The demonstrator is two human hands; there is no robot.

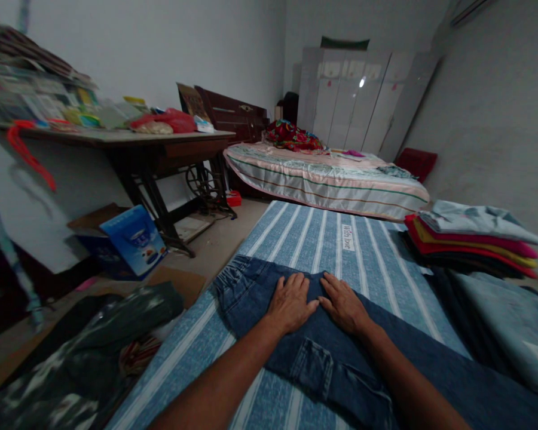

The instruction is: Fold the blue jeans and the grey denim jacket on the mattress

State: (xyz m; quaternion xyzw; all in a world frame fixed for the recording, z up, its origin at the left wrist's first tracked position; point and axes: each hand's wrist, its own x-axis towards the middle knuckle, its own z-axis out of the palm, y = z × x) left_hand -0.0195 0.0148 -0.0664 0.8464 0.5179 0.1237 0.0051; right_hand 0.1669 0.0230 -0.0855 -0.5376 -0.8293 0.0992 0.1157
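A pair of dark blue jeans [251,292] lies spread across a blue-and-white striped cloth [314,242], its gathered waistband at the left and its legs running off to the lower right. My left hand [291,303] presses flat on the denim with fingers stretched forward. Beside it, my right hand [343,303] also lies flat, its fingertips at the far edge of the jeans. Both thumbs point toward each other, close but apart. A side pocket shows on the fabric nearer to me, between my forearms.
Folded clothes [470,239] are stacked at the right, with more folded denim [511,322] nearer me. Camouflage clothing [85,358] lies at lower left beside a blue box [134,242]. A cluttered sewing table [161,137] stands left; a bed [323,179] and wardrobe [354,101] are behind.
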